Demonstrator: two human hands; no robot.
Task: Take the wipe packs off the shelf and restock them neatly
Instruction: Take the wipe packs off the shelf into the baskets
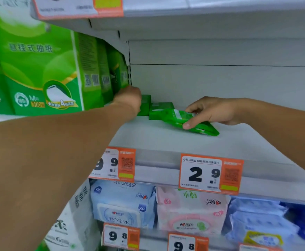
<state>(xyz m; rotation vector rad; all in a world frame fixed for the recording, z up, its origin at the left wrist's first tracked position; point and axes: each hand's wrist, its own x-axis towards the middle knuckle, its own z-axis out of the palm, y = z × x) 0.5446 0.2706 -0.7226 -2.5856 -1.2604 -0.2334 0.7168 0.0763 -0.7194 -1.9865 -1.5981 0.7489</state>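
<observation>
White shop shelf carries green wipe packs at its back, just right of the big green tissue bundles. Right hand pinches one tilted wipe pack between thumb and fingers, just right of the two standing packs. Left hand reaches to those packs, its grip hidden, so I cannot tell.

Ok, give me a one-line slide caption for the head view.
Right hand pinches a flat green plastic wipe pack on the grey metal shelf; left hand reaches upright green packs behind.
</observation>
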